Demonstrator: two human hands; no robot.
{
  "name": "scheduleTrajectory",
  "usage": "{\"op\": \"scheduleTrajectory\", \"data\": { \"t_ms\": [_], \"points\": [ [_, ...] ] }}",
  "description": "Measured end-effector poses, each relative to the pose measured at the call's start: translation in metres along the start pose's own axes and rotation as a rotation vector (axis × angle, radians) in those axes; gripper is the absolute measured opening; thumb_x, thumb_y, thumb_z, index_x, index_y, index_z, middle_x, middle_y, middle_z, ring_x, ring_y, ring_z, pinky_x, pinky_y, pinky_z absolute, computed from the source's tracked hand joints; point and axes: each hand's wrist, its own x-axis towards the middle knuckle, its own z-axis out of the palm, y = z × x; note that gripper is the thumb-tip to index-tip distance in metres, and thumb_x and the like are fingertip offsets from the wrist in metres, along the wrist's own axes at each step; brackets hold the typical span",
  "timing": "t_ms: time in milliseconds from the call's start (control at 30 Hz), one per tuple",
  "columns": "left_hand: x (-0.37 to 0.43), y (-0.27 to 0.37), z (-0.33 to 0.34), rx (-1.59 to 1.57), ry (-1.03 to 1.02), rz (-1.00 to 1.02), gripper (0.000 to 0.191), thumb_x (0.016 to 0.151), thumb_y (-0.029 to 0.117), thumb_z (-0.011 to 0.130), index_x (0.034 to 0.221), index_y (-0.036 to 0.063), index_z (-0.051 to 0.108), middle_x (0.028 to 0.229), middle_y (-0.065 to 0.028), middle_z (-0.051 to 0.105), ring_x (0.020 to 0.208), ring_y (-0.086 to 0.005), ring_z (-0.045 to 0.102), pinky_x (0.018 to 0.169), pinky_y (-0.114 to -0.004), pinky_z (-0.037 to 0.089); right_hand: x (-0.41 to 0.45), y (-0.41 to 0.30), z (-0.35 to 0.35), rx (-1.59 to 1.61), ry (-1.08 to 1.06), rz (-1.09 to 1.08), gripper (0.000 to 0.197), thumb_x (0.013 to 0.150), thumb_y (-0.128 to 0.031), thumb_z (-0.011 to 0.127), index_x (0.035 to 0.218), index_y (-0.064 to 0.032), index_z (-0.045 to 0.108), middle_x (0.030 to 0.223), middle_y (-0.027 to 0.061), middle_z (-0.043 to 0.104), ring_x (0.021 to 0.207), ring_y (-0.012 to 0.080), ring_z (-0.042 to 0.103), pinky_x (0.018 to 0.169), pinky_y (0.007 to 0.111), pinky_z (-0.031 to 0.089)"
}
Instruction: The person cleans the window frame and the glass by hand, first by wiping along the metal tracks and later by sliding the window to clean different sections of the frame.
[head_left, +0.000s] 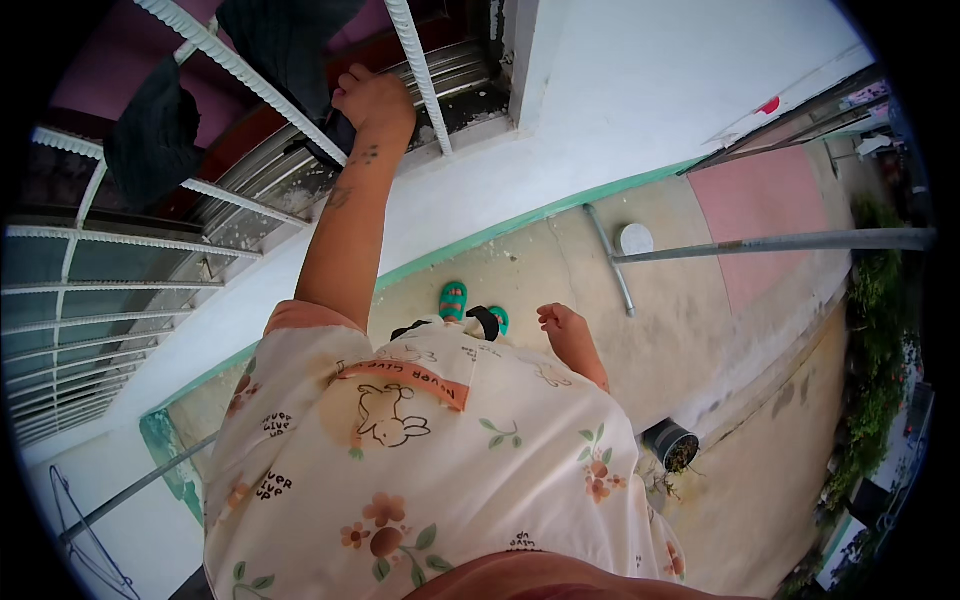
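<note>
My left hand (375, 101) is raised to the white barred window grille (244, 71), its curled fingers at the edge of a dark cloth (289, 45). The cloth hangs by a bar and its lower part shows beneath my wrist; my fingertips are partly hidden, but the hand looks closed on it. A second dark cloth (154, 139) hangs on the bars farther left. Low at my right side, my right hand (566, 330) hangs above the concrete floor with loosely bent fingers and nothing in it.
A grey metal pole (772, 244) with a crossbar foot extends on the right, beside a white round object (634, 239). A black plant pot (671, 444) lies tilted near a ledge. Wire hangers (90, 532) hang on a rod (142, 487) at lower left. Green plants (874, 300) border the right.
</note>
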Motion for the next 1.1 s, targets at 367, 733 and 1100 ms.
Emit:
{"op": "scheduleTrajectory", "data": {
  "t_ms": [367,733,1100],
  "points": [
    [0.031,0.023,0.036,-0.410,0.449,0.370,0.024,0.092,0.025,0.068,0.109,0.0109,0.077,0.115,-0.0143,0.059,0.108,-0.0347,0.061,0.093,-0.051,0.050,-0.001,-0.005,-0.003,-0.005,0.021,0.010,0.025,0.092,0.000,0.054,0.112,0.0039,0.068,0.097,0.0159,0.074,0.086,0.0239,0.072,0.081,0.034,0.057],
    [0.045,0.036,0.029,-0.755,0.443,0.264,0.037,0.093,0.034,0.066,0.113,0.0030,0.064,0.106,-0.0175,0.063,0.096,-0.0406,0.065,0.079,-0.052,0.056,0.010,-0.005,0.003,-0.009,-0.002,-0.026,0.024,0.091,0.001,0.054,0.111,0.0040,0.068,0.096,0.0158,0.074,0.084,0.0237,0.072,0.079,0.034,0.057],
    [0.026,0.030,0.006,-0.340,0.234,0.471,0.050,0.077,0.003,0.070,0.124,0.0201,0.074,0.126,-0.0075,0.058,0.115,-0.0337,0.053,0.103,-0.045,0.048,0.013,-0.015,0.000,0.001,0.065,-0.080,0.020,0.093,0.000,0.052,0.102,0.0031,0.070,0.095,0.0204,0.073,0.087,0.0337,0.071,0.080,0.039,0.057]
  ]
}}
